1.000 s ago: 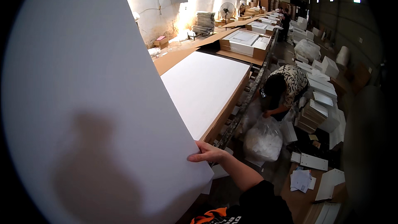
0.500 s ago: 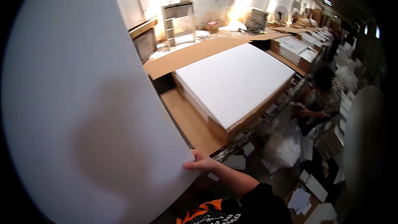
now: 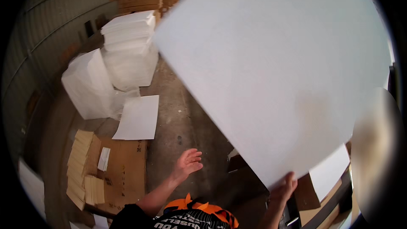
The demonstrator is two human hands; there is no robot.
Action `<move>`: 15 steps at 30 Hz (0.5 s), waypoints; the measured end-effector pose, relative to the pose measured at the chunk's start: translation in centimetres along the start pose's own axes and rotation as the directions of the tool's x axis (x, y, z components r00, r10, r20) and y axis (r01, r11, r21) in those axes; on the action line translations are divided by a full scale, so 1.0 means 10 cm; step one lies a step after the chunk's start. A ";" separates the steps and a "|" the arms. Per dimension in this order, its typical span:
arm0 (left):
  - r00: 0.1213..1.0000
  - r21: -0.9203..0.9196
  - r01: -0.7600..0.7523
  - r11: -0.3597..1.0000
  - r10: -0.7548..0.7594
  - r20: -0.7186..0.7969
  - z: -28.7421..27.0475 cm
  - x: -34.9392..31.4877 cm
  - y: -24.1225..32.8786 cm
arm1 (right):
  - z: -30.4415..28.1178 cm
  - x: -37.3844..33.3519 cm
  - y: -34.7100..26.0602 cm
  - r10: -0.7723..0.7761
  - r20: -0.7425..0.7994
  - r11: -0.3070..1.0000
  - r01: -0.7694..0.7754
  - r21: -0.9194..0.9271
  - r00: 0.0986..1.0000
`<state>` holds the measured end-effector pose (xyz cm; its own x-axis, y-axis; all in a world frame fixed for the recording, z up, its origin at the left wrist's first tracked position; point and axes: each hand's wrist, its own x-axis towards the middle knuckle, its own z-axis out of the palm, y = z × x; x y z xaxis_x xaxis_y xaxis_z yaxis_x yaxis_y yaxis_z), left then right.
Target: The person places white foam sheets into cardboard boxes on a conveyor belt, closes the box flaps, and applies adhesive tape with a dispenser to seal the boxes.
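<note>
A large, flat white sheet (image 3: 263, 59) fills the upper right of the view, tilted up in front of me. My right hand (image 3: 283, 188) grips its lower corner, the thumb lying on the near face and the other fingers mostly hidden. To the left of the sheet and apart from it, my left hand (image 3: 188, 163) is raised over the floor. Its fingers are spread and slightly bent, with nothing in them.
Stacks of white sheets (image 3: 129, 32) stand at the far left, one wrapped in clear plastic. Nearer lie a loose white sheet (image 3: 135, 118) and flattened cardboard (image 3: 127, 161) with pale strips (image 3: 80, 165) on it. Open cardboard boxes (image 3: 307, 193) stand at lower right.
My view has swung from the box-lined workbench to the stacks on the floor. The white sheet has gone from the left side to the upper right, still in my right hand. My left hand has come into view.
</note>
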<state>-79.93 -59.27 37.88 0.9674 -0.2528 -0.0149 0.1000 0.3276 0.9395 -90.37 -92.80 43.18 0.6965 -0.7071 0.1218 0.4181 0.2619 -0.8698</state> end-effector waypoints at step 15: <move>0.726 -0.388 -0.571 0.723 0.225 -0.650 -1.65 1.18 0.86 | 4.25 0.48 2.19 0.226 0.924 0.971 -0.150 -0.187 0.310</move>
<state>-63.84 -44.40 40.12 0.8760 0.4818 -0.0213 -0.3903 0.7343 0.5554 -53.09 -62.53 45.08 0.8488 0.4468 0.2827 0.1923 0.2373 -0.9522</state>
